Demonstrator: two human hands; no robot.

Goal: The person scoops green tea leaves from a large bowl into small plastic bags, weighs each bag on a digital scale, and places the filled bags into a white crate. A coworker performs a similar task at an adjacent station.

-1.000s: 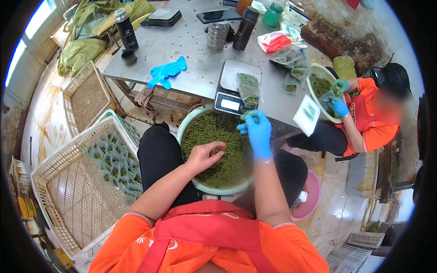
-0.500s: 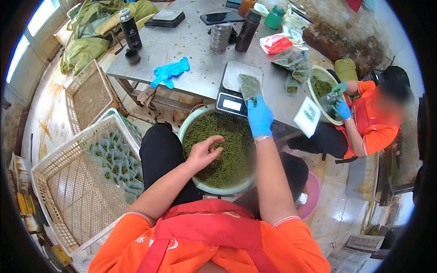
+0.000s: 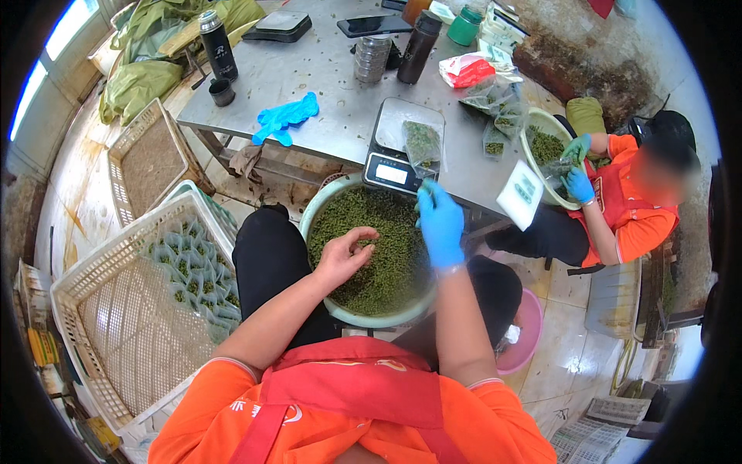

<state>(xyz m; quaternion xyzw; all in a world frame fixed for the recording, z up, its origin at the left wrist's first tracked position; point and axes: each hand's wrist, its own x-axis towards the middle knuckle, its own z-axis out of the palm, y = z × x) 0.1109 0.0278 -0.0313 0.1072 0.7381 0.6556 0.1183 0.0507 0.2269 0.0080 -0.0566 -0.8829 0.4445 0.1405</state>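
A green plastic basin (image 3: 315,300) full of small green peppercorn-like berries (image 3: 363,267) stands between my knees. My left hand (image 3: 344,257), bare, hovers over the berries with fingers loosely curved and apart; nothing shows in it. A clear plastic bag of berries (image 3: 422,145) lies on the digital scale (image 3: 392,172) at the table's near edge. Just below the bag is my right hand (image 3: 441,228) in a blue glove, its fingertips by the bag's near end. Its fingers are partly spread, with nothing visible between them.
Left of my legs a white crate (image 3: 108,298) holds rows of filled bags (image 3: 197,274). On the metal table (image 3: 325,85) lie a blue glove (image 3: 286,118), a dark bottle (image 3: 420,48) and more filled bags (image 3: 506,116). A co-worker (image 3: 622,193) at right handles a bag over another basin (image 3: 533,166).
My right hand has let go of the bag and drawn back toward me, leaving it on the scale. My left hand stays nearly in place. The view has shifted slightly.
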